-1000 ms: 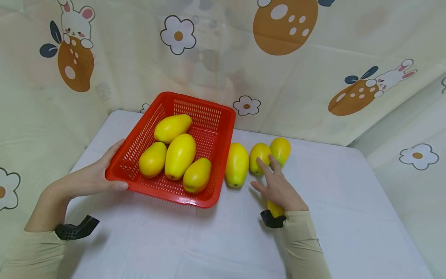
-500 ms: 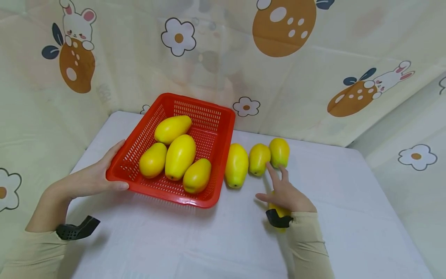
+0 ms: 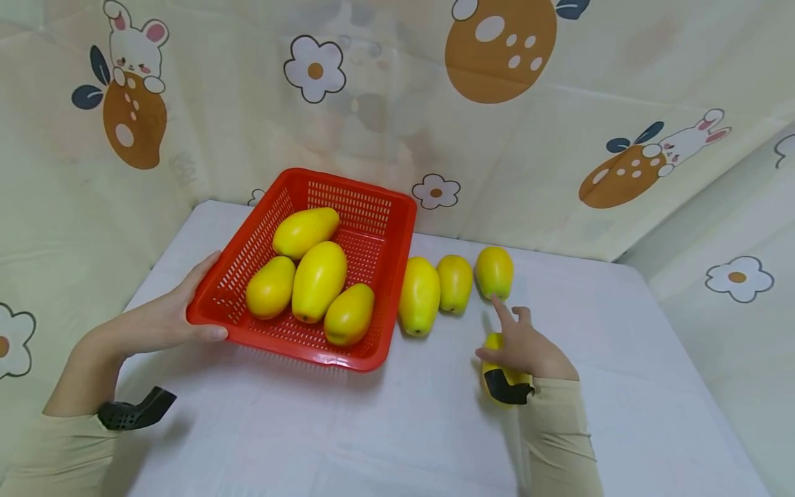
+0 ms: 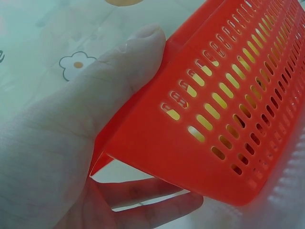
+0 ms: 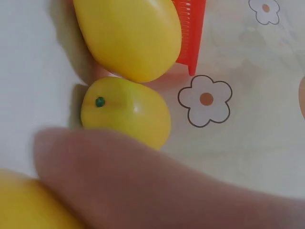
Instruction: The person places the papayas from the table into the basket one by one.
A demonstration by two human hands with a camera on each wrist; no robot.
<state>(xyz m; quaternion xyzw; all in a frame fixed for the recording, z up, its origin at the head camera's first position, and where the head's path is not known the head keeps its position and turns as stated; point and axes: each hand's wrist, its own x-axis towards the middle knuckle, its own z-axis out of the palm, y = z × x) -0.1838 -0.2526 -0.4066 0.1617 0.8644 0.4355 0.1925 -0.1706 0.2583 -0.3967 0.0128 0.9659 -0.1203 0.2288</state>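
Observation:
My left hand [image 3: 168, 314] grips the near left corner of a red plastic basket [image 3: 406, 276], its thumb and fingers spread around the rim. Several yellow mangoes [image 3: 319, 279] lie in the basket. In the head view my right hand [image 3: 528, 345] hovers over a mango [image 3: 491, 390] on the table and partly hides it. Its index finger reaches to the near end of the far right mango [image 3: 495, 273]. A smaller mango [image 3: 455, 283] and a long mango [image 3: 419, 297] lie side by side against the basket's right. In the right wrist view the hand [image 5: 143, 176] is blurred.
A white cloth covers the table [image 3: 298, 435], its far edge running along a cream curtain [image 3: 373, 131] printed with flowers and rabbits. A black wrist camera [image 3: 136, 411] sits on the left wrist, another [image 3: 506, 388] on the right.
My right hand has drawn back toward the near right, off the middle mango. That mango now lies left, beside the long one, with a gap to the far right mango. The left hand stays.

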